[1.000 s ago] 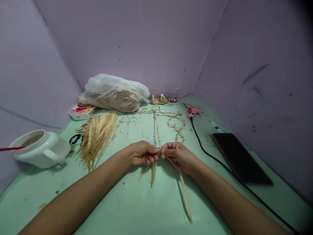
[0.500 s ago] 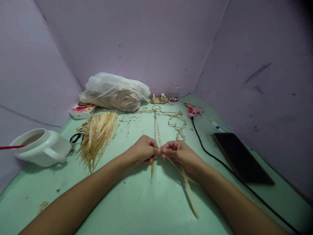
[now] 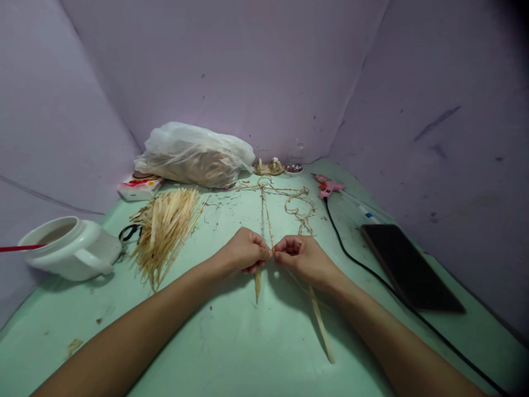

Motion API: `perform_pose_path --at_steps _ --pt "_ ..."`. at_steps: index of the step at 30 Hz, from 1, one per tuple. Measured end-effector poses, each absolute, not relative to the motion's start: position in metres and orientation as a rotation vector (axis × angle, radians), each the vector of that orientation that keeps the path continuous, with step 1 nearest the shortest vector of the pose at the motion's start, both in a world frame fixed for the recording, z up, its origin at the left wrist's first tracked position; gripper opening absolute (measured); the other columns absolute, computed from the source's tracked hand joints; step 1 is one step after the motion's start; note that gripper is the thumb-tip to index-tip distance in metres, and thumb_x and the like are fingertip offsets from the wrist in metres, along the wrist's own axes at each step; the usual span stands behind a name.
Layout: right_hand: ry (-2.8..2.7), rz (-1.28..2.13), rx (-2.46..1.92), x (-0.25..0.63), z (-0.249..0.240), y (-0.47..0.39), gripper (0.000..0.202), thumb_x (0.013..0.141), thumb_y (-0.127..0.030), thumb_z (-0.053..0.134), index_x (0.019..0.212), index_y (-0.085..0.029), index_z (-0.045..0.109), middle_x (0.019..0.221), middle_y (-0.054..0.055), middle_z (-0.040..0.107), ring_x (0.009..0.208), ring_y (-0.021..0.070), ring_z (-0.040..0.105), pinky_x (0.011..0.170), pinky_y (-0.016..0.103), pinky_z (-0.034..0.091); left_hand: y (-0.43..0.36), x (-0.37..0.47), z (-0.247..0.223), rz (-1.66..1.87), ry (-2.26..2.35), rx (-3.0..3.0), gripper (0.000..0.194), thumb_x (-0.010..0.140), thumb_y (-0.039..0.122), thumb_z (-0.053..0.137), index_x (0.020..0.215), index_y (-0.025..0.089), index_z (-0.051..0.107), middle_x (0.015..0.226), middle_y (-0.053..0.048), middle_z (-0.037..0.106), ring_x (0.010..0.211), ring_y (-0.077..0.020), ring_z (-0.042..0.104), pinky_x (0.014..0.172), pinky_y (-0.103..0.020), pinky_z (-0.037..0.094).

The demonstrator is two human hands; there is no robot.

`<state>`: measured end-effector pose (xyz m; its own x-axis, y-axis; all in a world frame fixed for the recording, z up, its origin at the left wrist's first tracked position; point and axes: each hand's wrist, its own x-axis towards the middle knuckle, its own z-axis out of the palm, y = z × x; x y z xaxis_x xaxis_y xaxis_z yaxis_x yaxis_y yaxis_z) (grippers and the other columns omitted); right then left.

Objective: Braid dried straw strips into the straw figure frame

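A thin twisted straw-coloured cord (image 3: pixel 268 218) runs from the back of the table down to my fingertips. My left hand (image 3: pixel 247 251) pinches its near end between thumb and fingers. Right beside it, my right hand (image 3: pixel 303 256) pinches the same cord, the two sets of fingertips almost touching. Flat loose fibre strips hang below: a short strip (image 3: pixel 258 285) under my left hand and a longer strip (image 3: pixel 321 326) trailing under my right. Farther back, more of the cord lies in loops (image 3: pixel 301 207) on the table.
On the left are a bundle of dry strips (image 3: pixel 167 231), a white pot (image 3: pixel 82 253) and a small box (image 3: pixel 140 188). A plastic bag (image 3: pixel 194 157) lies at the back beside a small woven tray (image 3: pixel 268 169). A pink glue gun (image 3: pixel 328 186), its black cable (image 3: pixel 372 275) and a phone (image 3: pixel 411 267) are right.
My right hand's fingers have shifted slightly at the cord's end, and the long strip's tip has moved up a little. My left hand stays nearly still.
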<state>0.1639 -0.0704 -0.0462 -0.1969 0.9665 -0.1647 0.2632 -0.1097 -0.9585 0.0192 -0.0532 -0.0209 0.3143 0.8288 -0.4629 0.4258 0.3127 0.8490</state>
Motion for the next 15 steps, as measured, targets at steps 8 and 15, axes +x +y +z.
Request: perform_pose_path --at_steps 8,15 --pt "-1.952 0.769 -1.448 0.165 -0.043 -0.08 0.015 0.069 -0.019 0.048 0.07 -0.017 0.062 0.058 0.002 0.061 0.052 0.011 0.05 0.049 0.022 0.033 -0.055 0.022 -0.032 0.552 1.278 1.406 0.006 0.056 0.011 0.048 0.051 0.012 0.051 0.037 0.006 0.033 0.036 -0.0035 0.025 0.038 -0.02 0.016" --pt "-2.028 0.497 -1.688 0.165 -0.034 -0.085 0.013 0.067 -0.024 0.053 0.064 -0.019 0.064 0.06 0.003 0.064 0.055 0.0135 0.053 0.05 0.023 0.031 -0.059 0.027 -0.045 0.638 1.289 1.376 0.007 0.054 0.015 0.049 0.05 0.011 0.054 0.041 0.004 0.037 0.042 -0.0046 0.028 0.041 -0.02 0.019"
